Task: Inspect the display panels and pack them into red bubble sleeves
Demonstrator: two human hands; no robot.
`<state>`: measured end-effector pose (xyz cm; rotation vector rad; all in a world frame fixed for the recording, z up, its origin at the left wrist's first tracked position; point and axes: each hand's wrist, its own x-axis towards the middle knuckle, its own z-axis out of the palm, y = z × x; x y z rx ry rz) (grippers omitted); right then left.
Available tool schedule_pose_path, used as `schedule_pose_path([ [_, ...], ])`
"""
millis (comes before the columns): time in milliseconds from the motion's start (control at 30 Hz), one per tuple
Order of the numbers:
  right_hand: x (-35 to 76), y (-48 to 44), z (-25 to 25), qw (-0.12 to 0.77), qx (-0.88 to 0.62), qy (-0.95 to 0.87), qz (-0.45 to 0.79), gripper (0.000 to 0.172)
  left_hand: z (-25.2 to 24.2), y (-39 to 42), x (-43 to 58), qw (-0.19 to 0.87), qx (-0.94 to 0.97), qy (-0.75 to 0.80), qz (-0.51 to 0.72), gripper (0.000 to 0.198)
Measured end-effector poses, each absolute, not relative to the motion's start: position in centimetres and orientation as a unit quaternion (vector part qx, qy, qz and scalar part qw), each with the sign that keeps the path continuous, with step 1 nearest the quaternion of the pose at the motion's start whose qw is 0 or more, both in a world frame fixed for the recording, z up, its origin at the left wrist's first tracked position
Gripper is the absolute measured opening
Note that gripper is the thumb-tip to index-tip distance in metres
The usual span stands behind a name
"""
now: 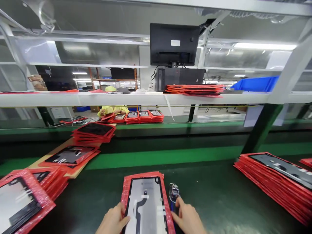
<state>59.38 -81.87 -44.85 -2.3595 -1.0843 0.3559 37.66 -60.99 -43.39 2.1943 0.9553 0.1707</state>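
Panel: we see a flat grey panel in a red bubble-wrap sleeve (pixel 146 204) lying on the dark green table (pixel 219 201), at the near edge, straight ahead of us; its near end is cut off by the frame.
Left hand: our left hand (pixel 113 222) lies flat against the sleeve's left edge, fingers curled onto it, thumb on top; it presses the edge, and we cannot tell whether it grips.
Right hand: our right hand (pixel 187 219) rests just beside the sleeve's right edge, fingers loosely spread, the forefinger reaching to a small shiny object (pixel 173 191).
Small object: it touches the fingertip and sits just right of the sleeve's far corner; it is too blurred for us to say what it is.
Hidden: both wrists are cut off by the bottom of the frame.
Left stacks: more red-sleeved panels (pixel 26 198) are piled at our left, some on a cardboard sheet (pixel 48 156).
Right stack: a tall pile of the same sleeves (pixel 275 178) lies well apart to our right.
Far side: a co-worker in yellow (pixel 113 110) is half hidden behind the shelf (pixel 97 98).
Shelf: it carries a monitor (pixel 174 44), seen from its back, flat red sleeves (pixel 195 89) and a blue bin (pixel 255 84).
Writing: the white label on the monitor's back is unreadable to us.
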Motion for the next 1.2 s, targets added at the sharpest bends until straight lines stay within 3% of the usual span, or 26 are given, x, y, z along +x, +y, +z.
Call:
schedule_pose_path([
  [167, 58.1, -80.6, -45.0, 0.196, -0.872, -0.424, 0.146, 0.049, -42.8, -60.3, 38.5, 0.356, 0.844, 0.397, 0.059, 0.021],
  [300, 58.4, -82.2, -44.6, 0.225, -0.853, -0.436, 0.178, 0.049, -41.2, -60.8, 39.3, 0.449, 0.805, 0.386, 0.043, 0.03],
  [400, 58.8, -84.0, -43.9, 0.317, -0.81, -0.44, 0.224, 0.032, -40.5, -61.9, 40.0, 0.528, 0.765, 0.352, 0.112, 0.008],
  [500, 59.3, -85.4, -42.8, 0.445, -0.724, -0.425, 0.311, 0.022, -40.8, -62.8, 40.7, 0.593, 0.689, 0.378, 0.174, 0.027],
  [667, 59.5, -85.8, -39.6, 0.631, -0.55, -0.392, 0.382, 0.026, -40.4, -62.2, 41.4, 0.669, 0.592, 0.405, 0.193, 0.037],
  [800, 58.5, -83.8, -36.3, 0.706, -0.467, -0.41, 0.339, 0.048, -36.3, -61.6, 41.7, 0.716, 0.567, 0.35, 0.206, 0.061],
  [933, 56.8, -80.8, -33.0, 0.74, -0.425, -0.434, 0.288, 0.043, -31.1, -62.7, 41.7, 0.751, 0.534, 0.314, 0.229, 0.07],
  [1067, 55.2, -78.8, -30.8, 0.732, -0.428, -0.472, 0.242, 0.055, -28.2, -63.4, 41.7, 0.753, 0.518, 0.284, 0.29, 0.08],
  [1200, 54.1, -77.4, -30.7, 0.678, -0.565, -0.469, 0.031, 0.034, -27.9, -63.0, 41.4, 0.734, 0.512, 0.271, 0.354, 0.087],
])
